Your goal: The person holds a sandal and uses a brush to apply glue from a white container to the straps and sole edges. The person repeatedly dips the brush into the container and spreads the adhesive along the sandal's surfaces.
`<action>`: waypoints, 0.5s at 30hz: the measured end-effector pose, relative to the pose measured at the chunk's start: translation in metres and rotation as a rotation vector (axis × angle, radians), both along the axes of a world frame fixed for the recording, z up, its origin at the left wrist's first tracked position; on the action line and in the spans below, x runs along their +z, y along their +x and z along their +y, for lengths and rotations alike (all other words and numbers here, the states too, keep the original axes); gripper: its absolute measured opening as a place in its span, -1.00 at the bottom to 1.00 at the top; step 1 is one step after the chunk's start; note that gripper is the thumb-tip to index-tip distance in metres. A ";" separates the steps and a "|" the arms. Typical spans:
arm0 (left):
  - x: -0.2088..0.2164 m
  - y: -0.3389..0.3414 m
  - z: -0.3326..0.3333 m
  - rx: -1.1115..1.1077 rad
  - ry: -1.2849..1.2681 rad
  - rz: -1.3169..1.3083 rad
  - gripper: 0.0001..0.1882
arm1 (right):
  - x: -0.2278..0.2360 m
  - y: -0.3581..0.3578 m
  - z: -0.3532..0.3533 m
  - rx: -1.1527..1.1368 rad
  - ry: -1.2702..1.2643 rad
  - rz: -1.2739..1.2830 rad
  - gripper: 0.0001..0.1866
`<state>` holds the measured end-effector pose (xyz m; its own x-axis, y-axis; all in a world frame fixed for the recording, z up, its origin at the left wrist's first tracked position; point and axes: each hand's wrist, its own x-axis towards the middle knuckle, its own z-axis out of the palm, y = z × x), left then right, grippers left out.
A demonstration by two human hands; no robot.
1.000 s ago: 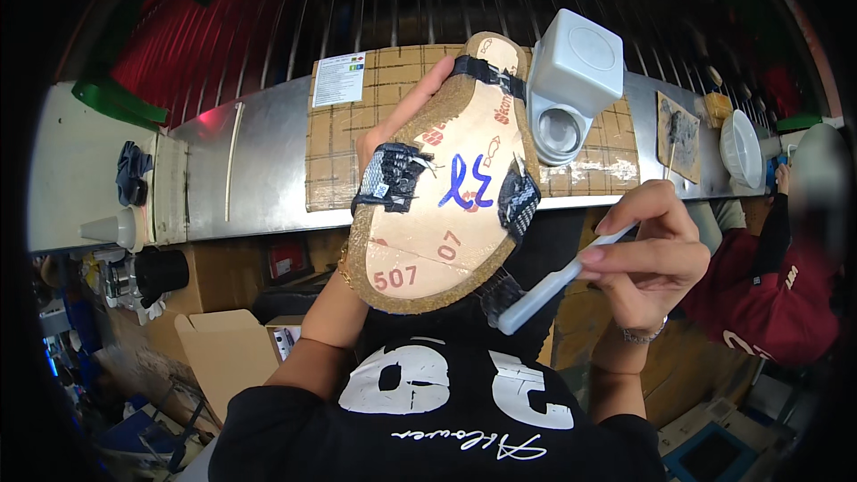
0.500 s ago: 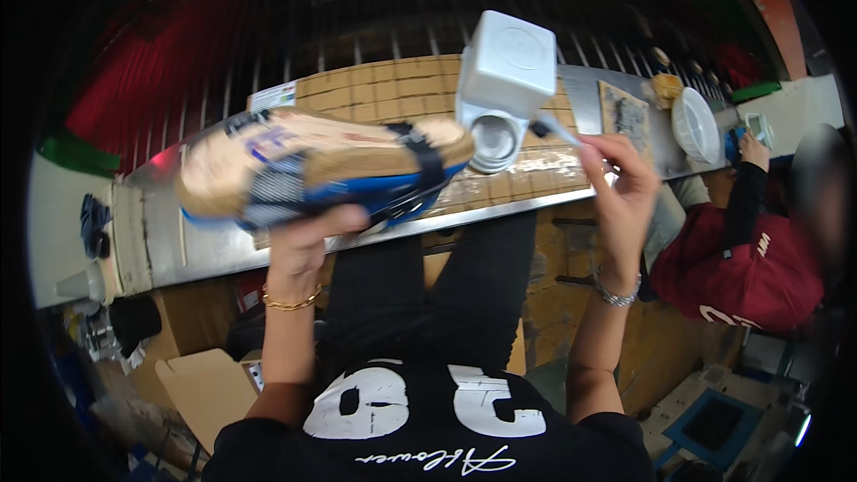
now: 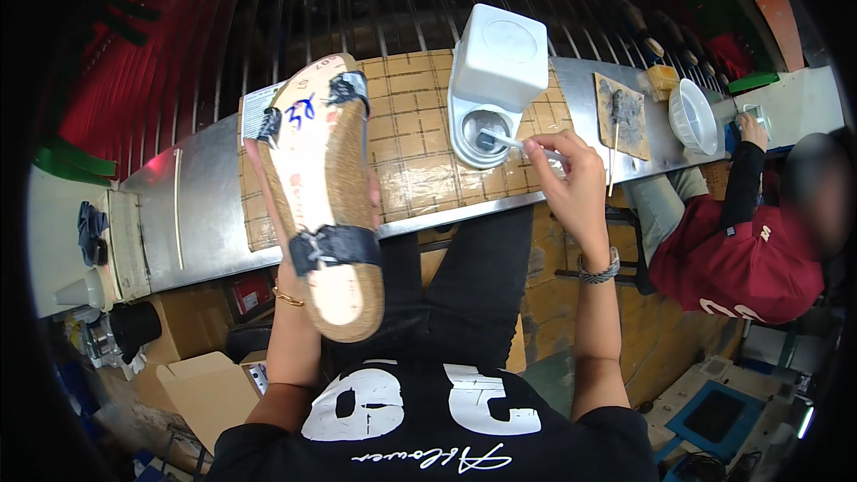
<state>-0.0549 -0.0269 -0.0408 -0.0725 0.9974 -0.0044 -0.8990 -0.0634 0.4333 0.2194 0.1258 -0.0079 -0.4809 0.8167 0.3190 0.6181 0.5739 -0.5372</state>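
Sandal (image 3: pixel 312 180): clamped in the left hand (image 3: pixel 274 217) from behind, held over the near edge of the counter (image 3: pixel 212 223). Brush (image 3: pixel 512 140): pinched in the right hand (image 3: pixel 573 180), dipped in the cup (image 3: pixel 486 161), with both forearms (image 3: pixel 598 339) stretched forward.

The bare left hand (image 3: pixel 270 203), largely hidden, is curled in a grip, the bare left forearm (image 3: pixel 293 346) behind it; the bare right hand (image 3: pixel 576 177) makes a fingertip pinch, the bare right forearm (image 3: pixel 596 326) behind it.

It's a shoe workshop around me: brush (image 3: pixel 515 142) and pot (image 3: pixel 500 49) at the right hand (image 3: pixel 573 180), a bare-soled sandal (image 3: pixel 320 183) to its left, metal bench (image 3: pixel 212 201) beyond, another person (image 3: pixel 734 259) further right.
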 end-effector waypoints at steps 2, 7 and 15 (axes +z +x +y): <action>-0.007 0.001 -0.004 0.116 -0.040 0.081 0.19 | -0.008 0.008 0.004 -0.004 -0.415 0.169 -0.76; 0.000 0.014 -0.009 0.125 -0.041 0.235 0.06 | 0.007 0.018 0.008 0.091 -0.518 0.290 -0.78; 0.041 0.052 0.000 0.027 0.026 0.607 0.08 | 0.091 -0.023 -0.054 0.189 0.316 0.406 -0.69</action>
<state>-0.0032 -0.0273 -0.0001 -0.0800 0.9943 0.0699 -0.4900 -0.1002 0.8659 0.1966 0.0715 0.0834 -0.3975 0.5623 0.7251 0.2675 0.8269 -0.4947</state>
